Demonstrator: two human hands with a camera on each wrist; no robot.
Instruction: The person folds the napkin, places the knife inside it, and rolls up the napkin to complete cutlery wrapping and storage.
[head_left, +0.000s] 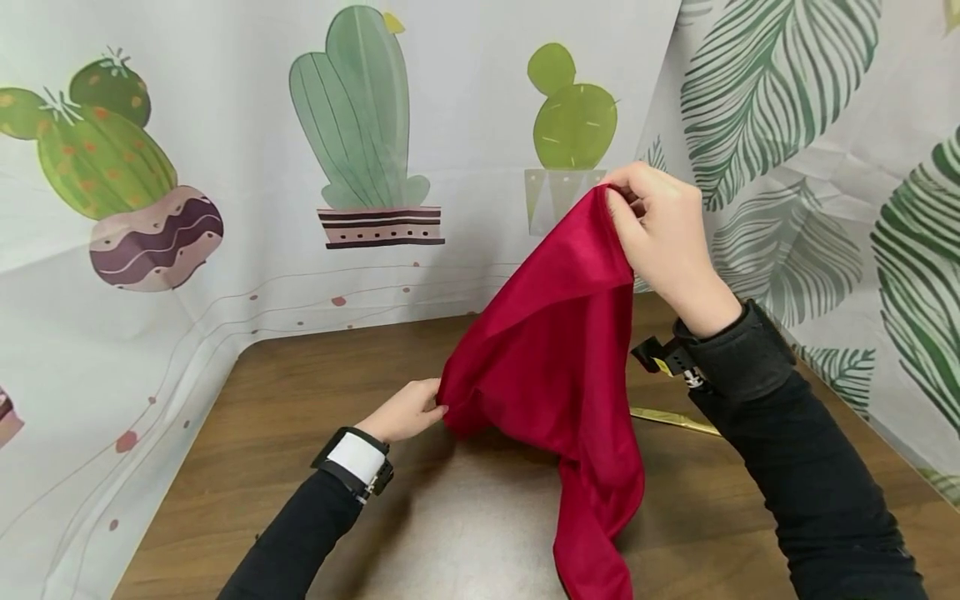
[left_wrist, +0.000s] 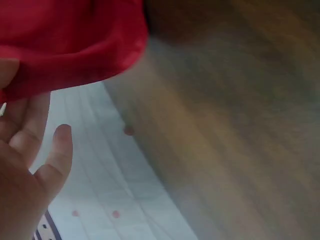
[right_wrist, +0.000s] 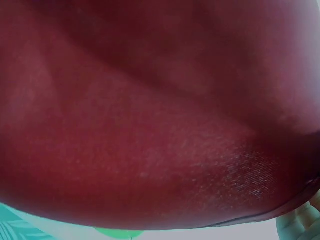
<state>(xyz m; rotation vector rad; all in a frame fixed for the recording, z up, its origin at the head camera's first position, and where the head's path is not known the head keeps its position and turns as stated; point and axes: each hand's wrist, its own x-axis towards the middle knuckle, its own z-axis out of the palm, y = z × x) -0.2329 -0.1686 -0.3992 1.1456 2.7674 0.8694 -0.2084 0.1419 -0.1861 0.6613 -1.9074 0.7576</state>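
Note:
A dark red satin cloth (head_left: pixel 555 358) hangs above a brown wooden table (head_left: pixel 300 400). My right hand (head_left: pixel 660 229) is raised high and pinches the cloth's top corner. Lower down, at the cloth's left edge, my left hand (head_left: pixel 408 410) grips the fabric just above the table. The cloth's tail drapes down toward the near edge. In the left wrist view the red cloth (left_wrist: pixel 65 45) bunches above my palm (left_wrist: pixel 30 165), fingers partly hidden under it. The right wrist view is filled by the red cloth (right_wrist: pixel 160 120).
A gold strip (head_left: pixel 675 419) lies on the table under my right forearm. A cactus-print curtain (head_left: pixel 225 167) backs the table on the left and rear; a leaf-print curtain (head_left: pixel 825 167) closes the right side.

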